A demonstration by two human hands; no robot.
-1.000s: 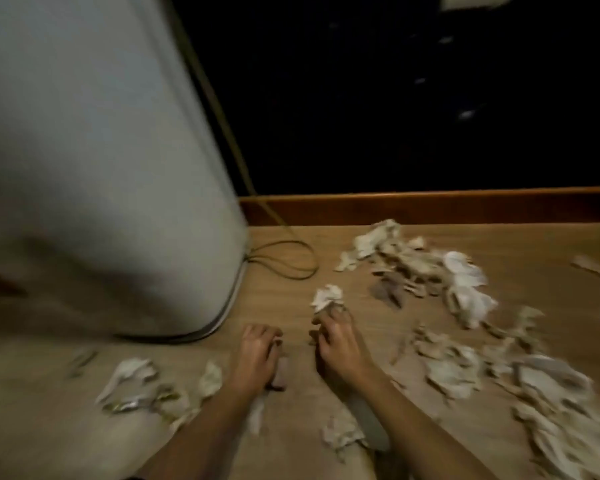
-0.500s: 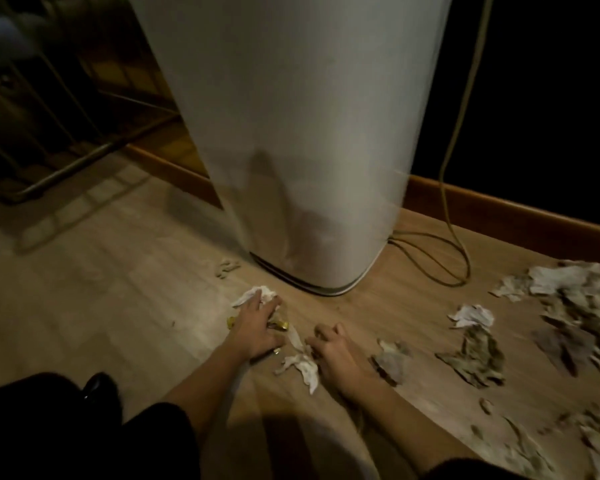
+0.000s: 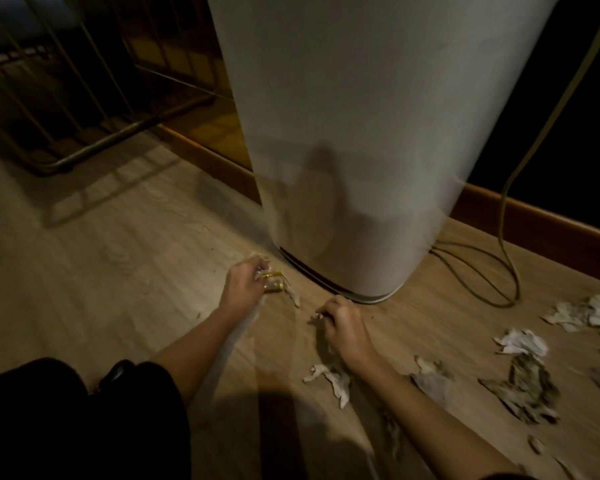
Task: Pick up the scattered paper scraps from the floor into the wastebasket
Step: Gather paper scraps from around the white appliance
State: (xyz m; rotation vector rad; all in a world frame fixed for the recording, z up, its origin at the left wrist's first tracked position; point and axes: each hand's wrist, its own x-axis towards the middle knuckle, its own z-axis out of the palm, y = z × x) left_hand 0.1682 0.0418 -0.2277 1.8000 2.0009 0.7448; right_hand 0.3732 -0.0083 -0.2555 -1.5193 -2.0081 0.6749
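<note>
Looking down, I see my left hand [image 3: 245, 289] curled around a bunch of white paper scraps and a bit of gold foil [image 3: 274, 281], low over the light wood-grain floor [image 3: 101, 271]. My right hand [image 3: 342, 322] is closed in a loose fist pinching a small white scrap [image 3: 315, 316], just in front of the tall pale grey cylindrical bin [image 3: 361, 133] standing on the floor. A torn white strip [image 3: 329, 377] lies beside my right wrist. More crumpled white and brownish scraps [image 3: 522, 379] are scattered to the right, well apart from the bin. A thin cable [image 3: 506, 237] loops behind it along the brown wooden skirting [image 3: 534, 220].
</note>
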